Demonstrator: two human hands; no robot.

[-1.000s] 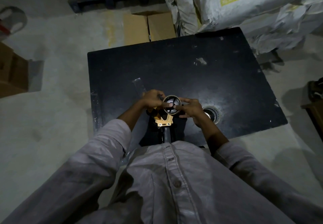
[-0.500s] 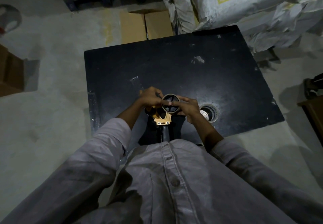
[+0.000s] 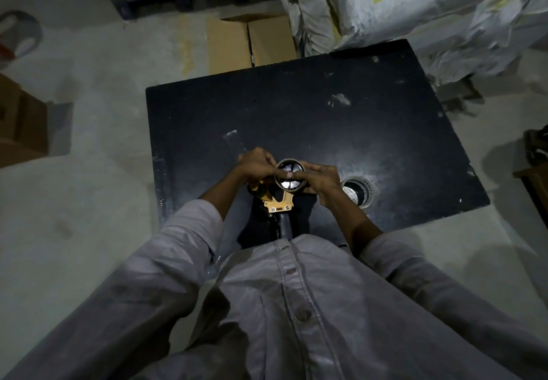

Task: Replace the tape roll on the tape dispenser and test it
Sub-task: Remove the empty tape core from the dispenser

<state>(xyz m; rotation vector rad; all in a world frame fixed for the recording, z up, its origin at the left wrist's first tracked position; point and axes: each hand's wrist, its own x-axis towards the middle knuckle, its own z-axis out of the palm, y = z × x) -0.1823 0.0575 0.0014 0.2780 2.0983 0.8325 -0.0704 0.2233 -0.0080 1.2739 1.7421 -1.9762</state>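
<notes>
A yellow tape dispenser (image 3: 277, 203) with a black handle lies at the near edge of the black table (image 3: 311, 118). On its spool sits a thin brown ring, the worn tape core (image 3: 289, 177). My left hand (image 3: 256, 164) grips the dispenser's left side and touches the ring. My right hand (image 3: 318, 176) holds the ring from the right, with a finger across its face. A fresh clear tape roll (image 3: 357, 191) lies flat on the table just right of my right wrist.
A strip of clear tape (image 3: 234, 141) is stuck to the table beyond my left hand. A flattened cardboard box (image 3: 250, 41) and stacked white sacks (image 3: 415, 0) stand beyond the table. Brown cartons (image 3: 20, 121) sit on the floor to the left.
My hands stayed on the dispenser and ring, shifting slightly. The ring looks lifted and tilted a little on the spool compared with one second ago.
</notes>
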